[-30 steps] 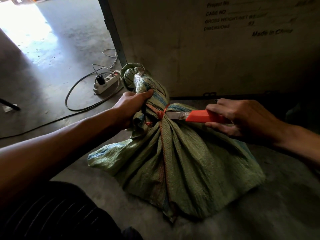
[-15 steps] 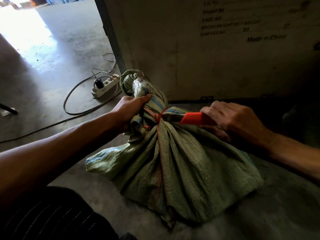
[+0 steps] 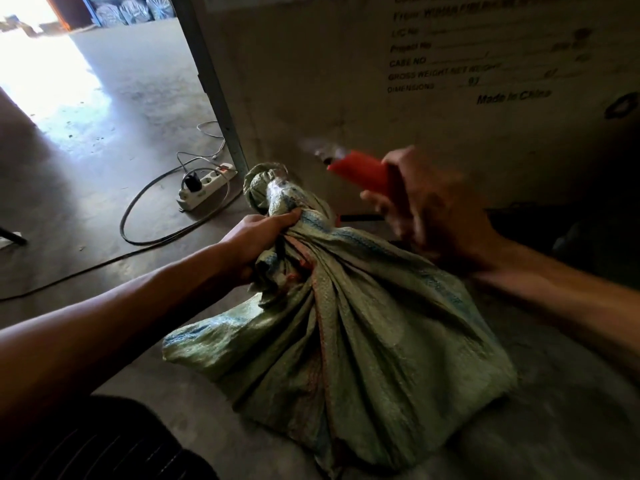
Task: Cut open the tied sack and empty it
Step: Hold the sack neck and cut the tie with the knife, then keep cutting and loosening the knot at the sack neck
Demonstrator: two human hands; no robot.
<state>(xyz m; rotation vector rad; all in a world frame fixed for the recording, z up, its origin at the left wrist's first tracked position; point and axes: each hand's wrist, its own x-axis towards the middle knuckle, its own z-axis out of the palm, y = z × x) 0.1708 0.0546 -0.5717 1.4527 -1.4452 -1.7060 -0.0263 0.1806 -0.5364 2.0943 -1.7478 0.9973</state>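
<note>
Gripping: the left hand (image 3: 258, 237) is clenched tight round the gathered neck of the green woven sack (image 3: 349, 327), fingers wrapped over the bunched cloth.
Sack's place: it sits on the concrete floor (image 3: 138, 109), its body spreading out below and to the right of the left fist, its twisted top knob (image 3: 268, 183) sticking up beyond the knuckles, near the foot of a large printed crate (image 3: 381, 81).
Knife hand: the right hand (image 3: 426, 216) is closed round the red handle of a knife (image 3: 360, 173), blade pointing up and left, lifted clear of the cloth; it is blurred, so the blade's edge cannot be read.
Tie: scraps of red string (image 3: 304, 251) show just under the left fist; whether it is cut through, I cannot tell.
Stiffness: soft and floppy woven plastic, judging by the deep pleats fanning out from the grip; it should fold wherever it is not held.
Weight: the bulging, settled body suggests a fair load inside, though what fills it is hidden.
Surface: the weave looks slick and likely to slide through a loose fist.
Where to hold: the neck, where the left hand is now, steadies it for cutting; for tipping out, the bottom corners farthest from the grip look the better purchase.
Risk: the blade works close to the left fingers.
</note>
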